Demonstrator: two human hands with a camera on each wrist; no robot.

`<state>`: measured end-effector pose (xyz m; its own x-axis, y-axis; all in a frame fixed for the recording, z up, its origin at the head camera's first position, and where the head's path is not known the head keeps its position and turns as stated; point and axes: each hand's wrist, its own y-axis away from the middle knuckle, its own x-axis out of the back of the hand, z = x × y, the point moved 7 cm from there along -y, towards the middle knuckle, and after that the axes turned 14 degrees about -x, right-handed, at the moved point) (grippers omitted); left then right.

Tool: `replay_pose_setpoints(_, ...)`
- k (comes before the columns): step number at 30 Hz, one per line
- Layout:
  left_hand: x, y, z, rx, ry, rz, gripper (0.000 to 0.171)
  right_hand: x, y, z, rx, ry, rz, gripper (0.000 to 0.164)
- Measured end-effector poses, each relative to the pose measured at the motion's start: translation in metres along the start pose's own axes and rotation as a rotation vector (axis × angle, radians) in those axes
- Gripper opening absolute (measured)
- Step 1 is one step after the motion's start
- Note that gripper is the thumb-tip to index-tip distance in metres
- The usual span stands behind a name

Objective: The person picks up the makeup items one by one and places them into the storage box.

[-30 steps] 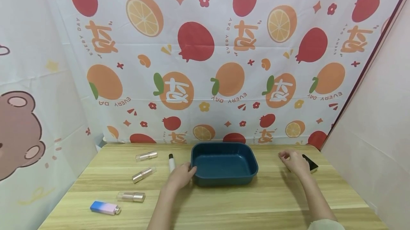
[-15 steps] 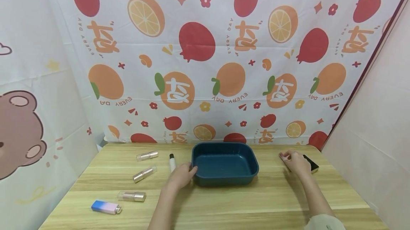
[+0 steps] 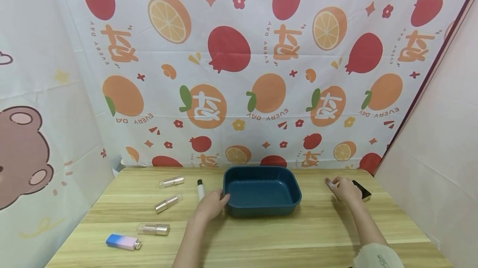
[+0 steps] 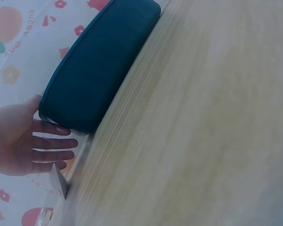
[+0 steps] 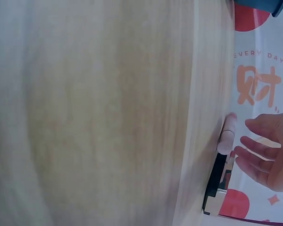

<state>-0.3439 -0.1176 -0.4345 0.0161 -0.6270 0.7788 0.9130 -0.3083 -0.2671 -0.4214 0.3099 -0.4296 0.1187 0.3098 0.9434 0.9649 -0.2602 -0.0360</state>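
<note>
In the head view my left hand (image 3: 210, 205) is at the left end of a dark teal rectangular dish (image 3: 261, 210), its thumb over the rim. The left wrist view shows those fingers straight, the forefinger by the dish's end wall. A white tube with a black cap (image 3: 201, 189) lies just beyond this hand. On the right, my right hand (image 3: 347, 189) is bent over a pale pink tube (image 5: 227, 134). Its fingers are loosely curved, and the right wrist view shows a gap between them and the tube. Beside it lies a flat black case with a gold edge (image 5: 216, 183), partly hidden in the head view.
Several clear-capped lipsticks, one of them a gold-based lipstick (image 3: 168, 203), lie on the left of the wooden table (image 3: 269, 243). A blue-to-pink tube (image 3: 122, 242) sits nearer the front. A fruit-print cloth (image 3: 239, 93) hangs along the back edge.
My right hand has shifted very slightly, and more of the pink tube's end shows by its fingertips. The left hand and the dish stay in place.
</note>
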Motion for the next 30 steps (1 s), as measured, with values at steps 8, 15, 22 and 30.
replay_pose_setpoints(8,0.0,-0.001,-0.001,0.003,0.001,0.001,0.047,-0.002,-0.005,0.0,-0.007,0.036,-0.033,0.084)
replay_pose_setpoints(15,0.001,-0.001,-0.001,0.006,0.001,0.003,0.047,-0.003,-0.009,0.001,-0.032,0.065,-0.049,0.085)
replay_pose_setpoints(22,0.001,0.0,-0.002,0.01,0.021,0.009,0.047,-0.009,-0.017,0.004,-0.034,0.095,-0.052,0.082)
replay_pose_setpoints(30,-0.001,-0.002,-0.001,0.004,0.017,0.009,0.047,-0.012,-0.016,0.005,-0.034,0.079,-0.073,0.074)
